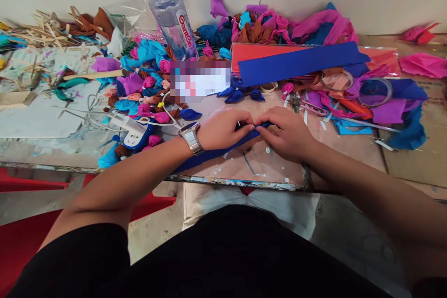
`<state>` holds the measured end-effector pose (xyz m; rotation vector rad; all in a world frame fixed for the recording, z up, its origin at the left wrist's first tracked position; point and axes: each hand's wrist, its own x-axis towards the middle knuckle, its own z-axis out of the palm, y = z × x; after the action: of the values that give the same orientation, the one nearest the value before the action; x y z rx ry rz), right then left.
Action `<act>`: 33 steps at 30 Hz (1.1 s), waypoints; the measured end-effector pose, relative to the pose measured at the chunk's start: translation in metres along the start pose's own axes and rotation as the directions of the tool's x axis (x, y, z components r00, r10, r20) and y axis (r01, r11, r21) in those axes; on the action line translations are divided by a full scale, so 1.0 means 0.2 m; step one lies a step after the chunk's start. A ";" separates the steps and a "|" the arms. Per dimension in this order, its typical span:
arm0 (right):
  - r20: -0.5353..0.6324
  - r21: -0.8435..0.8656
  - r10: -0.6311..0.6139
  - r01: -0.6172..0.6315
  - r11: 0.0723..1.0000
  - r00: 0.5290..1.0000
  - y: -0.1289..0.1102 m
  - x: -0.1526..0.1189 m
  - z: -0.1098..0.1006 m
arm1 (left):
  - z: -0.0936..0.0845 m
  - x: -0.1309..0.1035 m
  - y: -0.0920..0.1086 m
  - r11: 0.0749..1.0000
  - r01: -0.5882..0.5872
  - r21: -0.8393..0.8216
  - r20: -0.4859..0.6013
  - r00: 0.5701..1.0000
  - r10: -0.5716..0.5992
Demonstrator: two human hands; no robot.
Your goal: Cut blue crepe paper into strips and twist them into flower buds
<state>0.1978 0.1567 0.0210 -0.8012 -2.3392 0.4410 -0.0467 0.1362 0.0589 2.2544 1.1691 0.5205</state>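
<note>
A long dark blue strip [206,157] runs from under my left wrist up to my fingers near the table's front. My left hand [230,128] wears a metal watch and pinches the strip's far end between thumb and forefinger. Touching it fingertip to fingertip, my right hand [288,132] pinches the same end from the right. Several small folded blue pieces [234,96] lie just beyond the hands. Behind them, a wide blue strip [300,63] rests across a red packet [272,51].
A water bottle [172,23] stands behind coloured crumpled pieces. A power socket [138,135] with a cable lies left of my left wrist. Small pliers [309,105] and tape rolls [375,92] are at the right. Wooden sticks [45,30] pile up at the back left.
</note>
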 end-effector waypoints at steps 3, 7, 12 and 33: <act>0.009 0.026 0.021 -0.021 0.999 1.000 0.00 0.00 0.00 | 0.00 0.00 0.00 1.000 0.001 0.022 -0.010 1.000 -0.001; 0.002 0.038 0.031 -0.031 0.999 1.000 0.00 0.00 0.00 | -0.01 0.00 0.00 1.000 -0.022 -0.011 -0.006 1.000 0.022; -0.016 0.056 0.051 -0.050 0.997 0.999 0.00 0.00 0.00 | 0.00 0.00 0.00 0.996 -0.051 0.069 -0.017 0.998 0.052; 0.027 0.147 0.157 -0.159 0.976 0.987 -0.01 0.01 0.02 | 0.05 -0.02 -0.01 0.953 -0.134 0.273 -0.012 0.990 0.143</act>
<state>0.1940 0.1567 0.0200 -0.9175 -2.2336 0.6838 -0.0440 0.1300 0.0492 2.5859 1.1627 0.4748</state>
